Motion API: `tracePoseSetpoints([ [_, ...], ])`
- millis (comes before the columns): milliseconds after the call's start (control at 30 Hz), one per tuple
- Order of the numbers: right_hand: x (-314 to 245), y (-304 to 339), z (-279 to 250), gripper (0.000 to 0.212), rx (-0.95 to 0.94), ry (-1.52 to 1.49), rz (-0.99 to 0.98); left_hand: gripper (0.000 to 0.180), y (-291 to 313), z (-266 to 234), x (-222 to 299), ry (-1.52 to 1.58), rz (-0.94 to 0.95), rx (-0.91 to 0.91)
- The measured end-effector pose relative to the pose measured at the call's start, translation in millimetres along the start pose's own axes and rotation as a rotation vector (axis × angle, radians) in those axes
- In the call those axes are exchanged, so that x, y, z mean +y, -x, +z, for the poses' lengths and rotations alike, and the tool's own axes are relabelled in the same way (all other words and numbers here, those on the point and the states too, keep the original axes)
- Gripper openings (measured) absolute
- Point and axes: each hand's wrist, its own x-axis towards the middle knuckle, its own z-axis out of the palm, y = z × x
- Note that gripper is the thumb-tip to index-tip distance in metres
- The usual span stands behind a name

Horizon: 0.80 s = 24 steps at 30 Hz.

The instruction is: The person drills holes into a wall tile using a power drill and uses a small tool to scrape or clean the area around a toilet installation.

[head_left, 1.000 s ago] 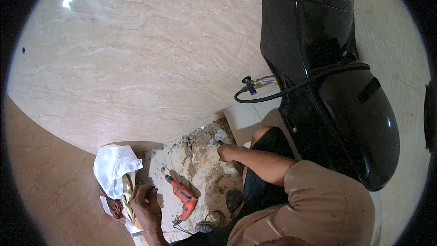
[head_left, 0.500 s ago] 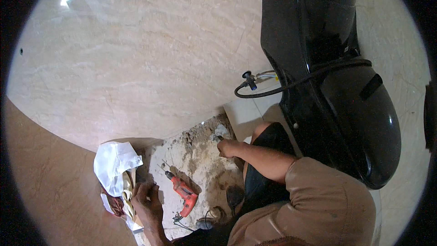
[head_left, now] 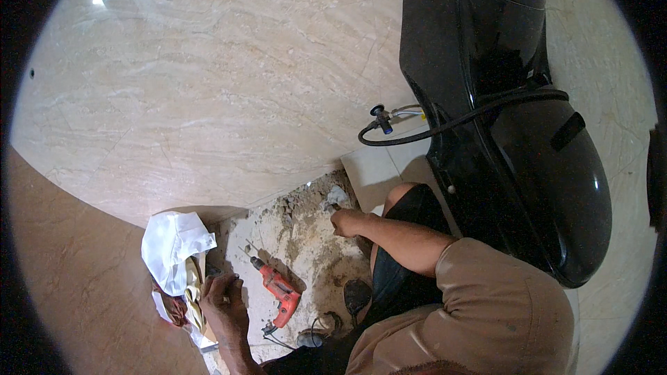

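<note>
My right hand (head_left: 347, 223) is closed low over the rough, broken floor strip (head_left: 306, 220). A small dark end of what it grips shows at its fingertips, too little to name. Touching or just beside that end lies a pale grey lump (head_left: 337, 196). On the left, my left hand (head_left: 224, 300) hangs with loosely bent fingers, a gap between them, and no held thing visible. It is beside a white bag (head_left: 174, 253) and a crumpled yellowish wrapper (head_left: 192, 302). Between my hands a red power drill (head_left: 281, 295) lies on the floor, its bit pointing toward the wall.
A glossy black toilet (head_left: 500, 132) stands on the right, with a black hose (head_left: 403, 143) looped around it. A small black valve (head_left: 381, 119) sticks out near the marbled wall (head_left: 208, 97). The drill's cord (head_left: 278, 340) runs by my feet. Brown floor (head_left: 83, 271) lies to the left.
</note>
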Motion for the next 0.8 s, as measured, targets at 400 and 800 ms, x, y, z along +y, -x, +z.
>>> tracePoseSetpoints([
  [400, -1, -3, -3, 0.031, -0.095, 0.021, 0.021, 0.011, -2, -1, 6, 0.042, -0.043, -0.019],
  [800, 9, -9, 14, 0.03, 0.003, 0.002, -0.006, 0.013, 0, 0, 8, -0.004, -0.04, -0.033],
])
